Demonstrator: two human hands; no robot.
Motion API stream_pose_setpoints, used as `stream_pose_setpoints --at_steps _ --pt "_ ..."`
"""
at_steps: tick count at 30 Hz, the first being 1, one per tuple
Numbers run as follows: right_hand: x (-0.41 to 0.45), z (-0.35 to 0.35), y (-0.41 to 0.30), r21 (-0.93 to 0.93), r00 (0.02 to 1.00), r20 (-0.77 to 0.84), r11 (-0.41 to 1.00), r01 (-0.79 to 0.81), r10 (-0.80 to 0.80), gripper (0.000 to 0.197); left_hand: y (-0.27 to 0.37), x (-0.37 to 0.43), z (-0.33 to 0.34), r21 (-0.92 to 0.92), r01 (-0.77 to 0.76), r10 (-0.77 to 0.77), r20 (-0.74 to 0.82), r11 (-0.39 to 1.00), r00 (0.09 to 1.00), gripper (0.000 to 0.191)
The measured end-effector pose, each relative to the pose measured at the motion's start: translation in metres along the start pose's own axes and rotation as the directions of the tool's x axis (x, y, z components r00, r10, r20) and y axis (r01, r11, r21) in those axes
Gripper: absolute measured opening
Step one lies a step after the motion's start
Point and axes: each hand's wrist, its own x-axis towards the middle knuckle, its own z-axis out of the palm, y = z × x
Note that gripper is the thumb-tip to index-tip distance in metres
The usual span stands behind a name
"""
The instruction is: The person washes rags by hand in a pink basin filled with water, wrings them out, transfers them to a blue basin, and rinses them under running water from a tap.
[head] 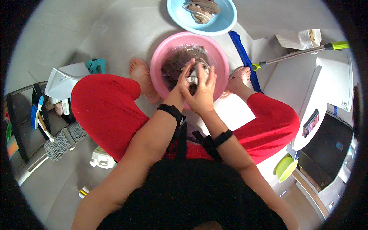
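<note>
Between both hands is a bunched wet cloth (200,72), pale with grey-brown parts, held above the water in a pink plastic basin (156,69). My left hand (185,77) presses against its left side. My right hand (203,93) closes over it from the near right side, with fingers spread across the top. Dark brownish cloth (176,61) lies in the water beneath, its shape partly hidden by my hands. Just beyond, a light blue basin (176,20) contains brown and striped folded cloth (202,11).
My feet flank the pink basin. A blue-headed floor wiper (244,54) lies to the right, beside a white fixture (304,86) carrying a phone (311,123). Leftward are a white dustpan (61,83), a blue brush (34,115), a grey mop head (59,145) and a white jug (102,158).
</note>
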Motion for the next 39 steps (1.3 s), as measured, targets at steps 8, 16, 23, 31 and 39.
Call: stream_pose_setpoints --at_steps 8,16,23,31,39 --pt "0.048 0.018 0.014 0.023 0.943 0.176 0.957 -0.290 0.282 0.052 0.003 -0.006 0.005 0.207 -0.214 0.257 -0.210 0.955 0.943 0.031" --pt "0.106 0.056 0.126 0.263 0.630 0.389 0.574 -0.775 0.673 0.072 0.006 -0.007 0.006 0.219 -0.144 0.230 -0.445 0.965 0.865 0.044" --pt "0.060 0.091 0.176 -0.193 0.961 0.232 0.975 -0.107 0.151 0.032 0.023 -0.002 -0.043 0.113 0.019 0.068 -0.710 0.993 0.700 0.053" --pt "0.068 0.118 0.197 -0.353 0.832 0.540 0.932 0.084 0.130 0.035 0.006 0.007 -0.049 0.485 0.106 0.293 -0.672 0.868 0.680 0.076" --pt "0.093 0.108 0.103 -0.438 0.874 0.295 0.868 -0.235 0.386 0.061 0.010 0.007 -0.055 0.537 0.116 0.380 -0.718 0.836 0.584 0.065"
